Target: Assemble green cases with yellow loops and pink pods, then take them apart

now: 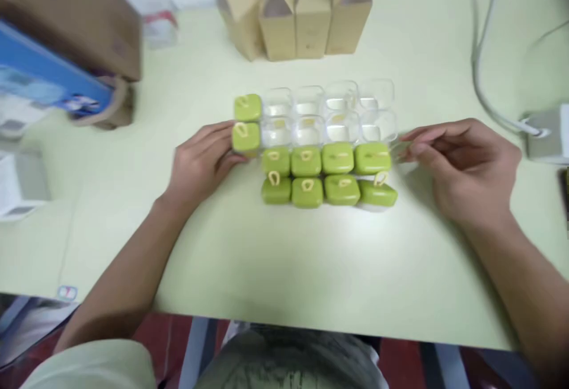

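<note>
Small clear plastic containers stand in two rows on the table, with pale yellow bits inside some. In front of them are two rows of green lids or lidded containers, each with a pale yellow loop on top. At the left end sit two more green-topped containers. My left hand has its fingers and thumb against the nearer one, closed about its left side. Beside the right end of the block is my right hand, fingers partly curled and apart, fingertips close to the clear containers; whether they touch is unclear.
Open brown cardboard boxes stand at the back. Large cartons and a blue box occupy the left side. A grey cable runs down to a white adapter at right. The pale green table ends before my lap.
</note>
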`<state>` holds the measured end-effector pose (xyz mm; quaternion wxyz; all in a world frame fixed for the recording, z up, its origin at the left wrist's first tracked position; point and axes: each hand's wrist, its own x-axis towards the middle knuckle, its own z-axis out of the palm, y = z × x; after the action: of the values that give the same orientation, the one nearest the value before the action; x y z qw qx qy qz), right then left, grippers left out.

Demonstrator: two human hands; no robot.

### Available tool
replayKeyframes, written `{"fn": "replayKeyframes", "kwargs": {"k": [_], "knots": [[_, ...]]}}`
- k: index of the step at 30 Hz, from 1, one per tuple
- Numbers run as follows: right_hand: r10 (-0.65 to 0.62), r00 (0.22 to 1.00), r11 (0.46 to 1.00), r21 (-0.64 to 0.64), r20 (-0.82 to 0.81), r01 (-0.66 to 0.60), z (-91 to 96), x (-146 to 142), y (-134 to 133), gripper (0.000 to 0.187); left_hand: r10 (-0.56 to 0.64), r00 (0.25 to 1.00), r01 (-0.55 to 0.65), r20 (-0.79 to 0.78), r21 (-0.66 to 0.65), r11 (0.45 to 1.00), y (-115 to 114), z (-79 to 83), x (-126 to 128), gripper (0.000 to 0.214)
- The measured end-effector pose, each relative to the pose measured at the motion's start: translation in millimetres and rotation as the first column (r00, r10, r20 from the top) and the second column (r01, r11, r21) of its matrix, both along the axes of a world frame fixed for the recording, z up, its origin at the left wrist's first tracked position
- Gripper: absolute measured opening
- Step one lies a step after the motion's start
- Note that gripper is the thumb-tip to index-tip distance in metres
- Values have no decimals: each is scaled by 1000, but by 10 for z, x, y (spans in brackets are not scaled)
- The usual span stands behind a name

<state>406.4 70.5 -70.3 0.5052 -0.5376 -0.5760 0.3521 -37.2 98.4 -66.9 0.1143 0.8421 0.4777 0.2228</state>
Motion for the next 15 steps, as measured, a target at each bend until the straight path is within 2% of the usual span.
{"fn": "replayKeyframes", "kwargs": {"k": [1,3,4,6,8,11,15], "knots": [[-28,1000,999,26,-10,28,-29,23,27,15,7,1000,-7,2,-4,1000,10,17,10,42],[-45,997,986,159,-64,55,-68,39,90,26,-5,1000,5,-1,-1,1000,19,53,8,52],[-51,997,985,162,-64,61,-79,33,120,28,39,999,-39,33,17,999,21,64,-1,55],[-4,1000,996,87,11,3,-93,13,168,29,152,979,-162,135,61,985,29,66,-15,60],[-22,1000,996,82,0,22,-104,5,201,39,227,948,-240,224,32,970,55,42,-13,60],[1,1000,995,99,25,-4,-116,25,227,47,242,933,-264,266,50,963,137,-23,-1,53],[25,999,995,99,48,-29,-93,45,211,48,220,949,-248,227,102,963,246,-74,17,49]]}}
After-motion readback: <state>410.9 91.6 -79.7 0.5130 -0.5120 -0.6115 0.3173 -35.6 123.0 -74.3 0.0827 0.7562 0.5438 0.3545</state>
